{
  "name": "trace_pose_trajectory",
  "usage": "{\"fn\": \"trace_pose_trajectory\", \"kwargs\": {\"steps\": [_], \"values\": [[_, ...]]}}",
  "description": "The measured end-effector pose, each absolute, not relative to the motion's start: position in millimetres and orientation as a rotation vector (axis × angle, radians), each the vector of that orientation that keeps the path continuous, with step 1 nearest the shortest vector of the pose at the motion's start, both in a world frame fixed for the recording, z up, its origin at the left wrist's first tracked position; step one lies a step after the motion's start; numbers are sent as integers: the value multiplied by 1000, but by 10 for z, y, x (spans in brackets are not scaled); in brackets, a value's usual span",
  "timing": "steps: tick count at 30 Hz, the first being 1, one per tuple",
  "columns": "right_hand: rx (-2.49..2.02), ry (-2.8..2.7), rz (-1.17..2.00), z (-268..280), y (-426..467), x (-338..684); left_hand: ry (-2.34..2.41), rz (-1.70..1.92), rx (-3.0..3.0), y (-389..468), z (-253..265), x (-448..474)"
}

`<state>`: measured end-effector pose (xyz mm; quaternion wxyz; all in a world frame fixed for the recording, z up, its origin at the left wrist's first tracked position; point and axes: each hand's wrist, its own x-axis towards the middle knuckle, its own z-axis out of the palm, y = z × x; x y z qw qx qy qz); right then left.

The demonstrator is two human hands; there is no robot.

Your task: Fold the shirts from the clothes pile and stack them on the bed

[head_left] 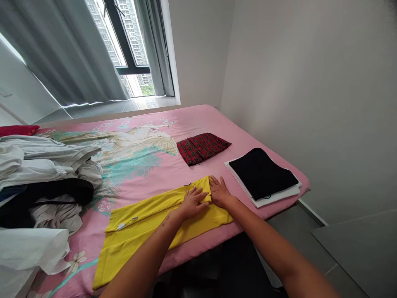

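Note:
A yellow garment (136, 231) lies partly folded along the near side of the bed, its far edge turned over in a long strip with small white tags showing. My left hand (194, 202) rests on its right part, fingers spread. At the garment's right end, my right hand (219, 192) presses down with its fingers apart, touching the yellow edge. Just beyond the hands is a folded red plaid piece (203, 148). To the right sits a folded black garment (263, 174) on top of folded white cloth (263, 201).
The pink bedspread (139, 190) has a bird and flower print. Heaped white, grey and black clothes (46, 165) cover the bed's left side, near a red cushion (18, 130). A wall (294, 103) runs along the right; grey curtains (68, 49) hang at the window.

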<state>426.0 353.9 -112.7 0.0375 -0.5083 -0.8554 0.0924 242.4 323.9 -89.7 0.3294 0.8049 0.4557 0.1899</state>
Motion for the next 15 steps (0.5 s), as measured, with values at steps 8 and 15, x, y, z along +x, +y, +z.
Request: {"fn": "trace_pose_trajectory", "kwargs": {"steps": [8, 15], "values": [[-1807, -2438, 294, -1214, 3578, 4443, 1460, 802, 2219, 3034, -811, 2166], [-1824, -2391, 259, -1360, 3579, 4448, 1771, 530, 2318, 2917, -943, 2131]]}}
